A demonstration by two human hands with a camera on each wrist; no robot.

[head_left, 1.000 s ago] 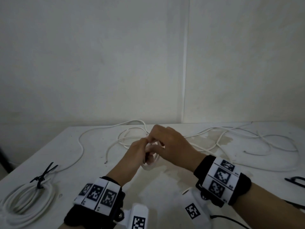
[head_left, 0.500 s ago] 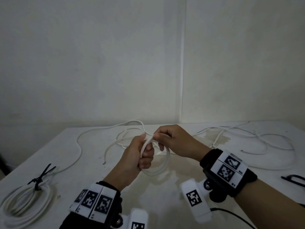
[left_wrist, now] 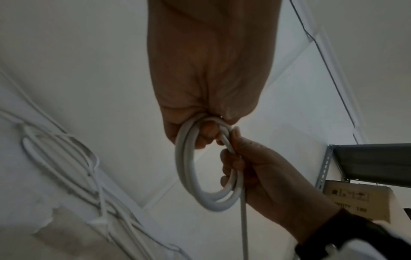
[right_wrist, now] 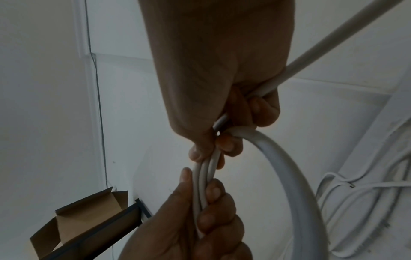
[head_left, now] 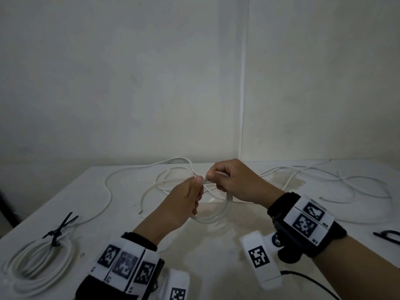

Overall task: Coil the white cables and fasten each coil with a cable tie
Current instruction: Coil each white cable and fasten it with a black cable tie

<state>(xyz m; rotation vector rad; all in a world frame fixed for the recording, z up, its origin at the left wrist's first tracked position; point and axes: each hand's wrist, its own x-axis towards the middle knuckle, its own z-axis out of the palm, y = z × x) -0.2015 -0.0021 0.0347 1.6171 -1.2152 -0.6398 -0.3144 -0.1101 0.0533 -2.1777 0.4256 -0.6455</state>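
white table (head_left: 121, 213) below; left hand (head_left: 184, 204), right hand (head_left: 236, 182) fingers curled gripping small cable coil (head_left: 213, 216) top.

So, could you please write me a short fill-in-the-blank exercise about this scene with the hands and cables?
1. The left hand grips a small coil of white round cable held ____ the white table.
2. The finished coil of white cable is fastened with a ____ cable tie.
3. The right hand feeds cable into the coil, so both hands hold ____ cable.

Missing words: above; black; white
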